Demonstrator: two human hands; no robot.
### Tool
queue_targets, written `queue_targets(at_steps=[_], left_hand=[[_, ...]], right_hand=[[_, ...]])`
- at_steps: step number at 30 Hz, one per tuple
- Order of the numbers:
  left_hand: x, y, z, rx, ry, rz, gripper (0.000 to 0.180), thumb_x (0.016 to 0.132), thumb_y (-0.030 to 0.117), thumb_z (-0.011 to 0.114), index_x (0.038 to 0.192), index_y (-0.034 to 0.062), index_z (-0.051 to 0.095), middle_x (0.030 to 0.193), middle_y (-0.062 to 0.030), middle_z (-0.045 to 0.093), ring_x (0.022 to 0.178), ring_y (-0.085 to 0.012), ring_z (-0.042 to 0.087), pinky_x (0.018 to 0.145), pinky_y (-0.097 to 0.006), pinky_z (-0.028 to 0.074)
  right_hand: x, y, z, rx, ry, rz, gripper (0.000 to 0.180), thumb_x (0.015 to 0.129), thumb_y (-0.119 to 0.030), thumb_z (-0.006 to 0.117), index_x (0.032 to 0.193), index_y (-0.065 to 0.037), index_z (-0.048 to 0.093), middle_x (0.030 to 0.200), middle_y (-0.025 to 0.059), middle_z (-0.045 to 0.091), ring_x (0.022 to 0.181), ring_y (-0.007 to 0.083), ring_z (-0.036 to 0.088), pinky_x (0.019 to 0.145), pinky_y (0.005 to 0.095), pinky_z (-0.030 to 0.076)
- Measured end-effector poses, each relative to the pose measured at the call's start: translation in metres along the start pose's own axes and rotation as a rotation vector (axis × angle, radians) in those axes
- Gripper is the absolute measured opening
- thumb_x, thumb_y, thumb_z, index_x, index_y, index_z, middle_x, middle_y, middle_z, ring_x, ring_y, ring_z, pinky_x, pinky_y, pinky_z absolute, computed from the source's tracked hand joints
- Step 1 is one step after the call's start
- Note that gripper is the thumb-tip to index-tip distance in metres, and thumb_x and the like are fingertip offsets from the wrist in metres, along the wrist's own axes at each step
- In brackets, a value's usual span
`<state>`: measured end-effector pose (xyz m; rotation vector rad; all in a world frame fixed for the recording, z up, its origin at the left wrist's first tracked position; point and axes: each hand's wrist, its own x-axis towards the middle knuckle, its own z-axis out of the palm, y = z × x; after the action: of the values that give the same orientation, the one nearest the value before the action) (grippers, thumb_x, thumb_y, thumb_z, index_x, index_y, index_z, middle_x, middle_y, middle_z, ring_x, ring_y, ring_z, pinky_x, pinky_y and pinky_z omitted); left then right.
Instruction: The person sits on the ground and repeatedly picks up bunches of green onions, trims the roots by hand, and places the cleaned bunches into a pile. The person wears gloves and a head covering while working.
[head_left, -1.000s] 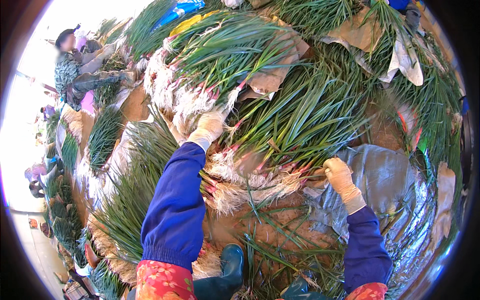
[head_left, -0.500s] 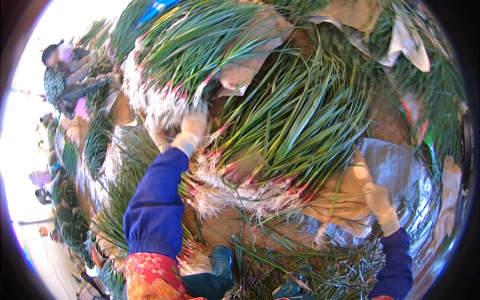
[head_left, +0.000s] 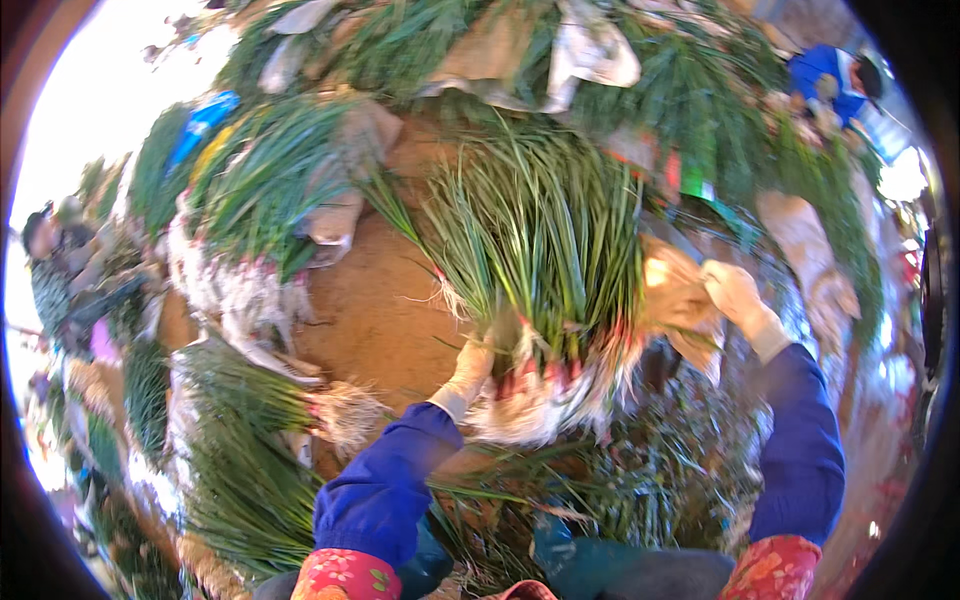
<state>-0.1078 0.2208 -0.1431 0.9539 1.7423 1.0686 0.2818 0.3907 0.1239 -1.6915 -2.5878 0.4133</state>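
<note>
A big pile of green garlic lies in front of me, long leaves pointing away, pinkish stems and white roots toward me. My left hand, in a pale glove, presses against the pile's left side near the stems. Its fingertips are hidden among the plants, so their grip cannot be seen. At the right of the pile my right hand, also gloved, is closed on the edge of a brown sack that shows from under the plants. A few loose stalks stick out at the pile's left.
Another garlic pile lies at the far left, a bunch nearer left. Bare brown ground shows between them. Loose leaves cover the floor by my boots. Other people are at far right and left.
My left hand has left the neighbouring pile and come right to the side of the middle pile. My view has swung to the right. The right hand still holds the sack.
</note>
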Motion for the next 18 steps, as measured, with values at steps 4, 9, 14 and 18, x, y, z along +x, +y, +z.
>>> queue_targets(at_steps=[4, 9, 14, 18], left_hand=[[-0.038, -0.024, 0.111, -0.324, -0.361, -0.283, 0.028, 0.097, 0.015, 0.053, 0.12, 0.0004, 0.056, 0.104, -0.0069, 0.063, 0.088, -0.0121, 0.056, 0.077, -0.025, 0.046], [-0.082, -0.009, 0.097, -0.322, -0.601, -0.44, 0.033, 0.093, 0.001, 0.052, 0.126, -0.0021, 0.051, 0.108, -0.0089, 0.063, 0.08, -0.0145, 0.059, 0.073, -0.029, 0.05], [-0.037, 0.012, 0.004, -0.192, -0.36, -0.2, 0.024, 0.09, 0.001, 0.055, 0.112, -0.005, 0.06, 0.099, -0.0134, 0.067, 0.086, -0.025, 0.067, 0.07, -0.034, 0.054], [0.032, 0.031, -0.011, 0.463, 0.119, -0.002, 0.028, 0.085, 0.021, 0.062, 0.102, -0.0009, 0.064, 0.085, -0.0152, 0.07, 0.079, -0.0258, 0.069, 0.07, -0.036, 0.054]], right_hand=[[-0.066, 0.02, 0.0, -0.534, 0.023, -0.006, 0.015, 0.079, -0.014, 0.054, 0.088, -0.006, 0.062, 0.094, 0.014, 0.066, 0.092, 0.0345, 0.062, 0.08, 0.0446, 0.05], [-0.126, -0.071, 0.073, 0.066, 0.309, -0.08, 0.053, 0.078, -0.026, 0.063, 0.123, 0.001, 0.053, 0.109, 0.0192, 0.061, 0.101, 0.0338, 0.059, 0.089, 0.0424, 0.048], [-0.107, -0.161, 0.137, -0.177, -0.193, 0.105, 0.115, 0.065, -0.06, 0.073, 0.149, -0.003, 0.018, 0.155, 0.0191, 0.016, 0.137, 0.0391, 0.027, 0.095, 0.0645, 0.039], [-0.079, -0.14, 0.171, -0.268, 0.122, 0.205, 0.105, 0.069, -0.043, 0.075, 0.149, -0.004, 0.018, 0.155, 0.0163, 0.019, 0.133, 0.0361, 0.033, 0.094, 0.0572, 0.043]])
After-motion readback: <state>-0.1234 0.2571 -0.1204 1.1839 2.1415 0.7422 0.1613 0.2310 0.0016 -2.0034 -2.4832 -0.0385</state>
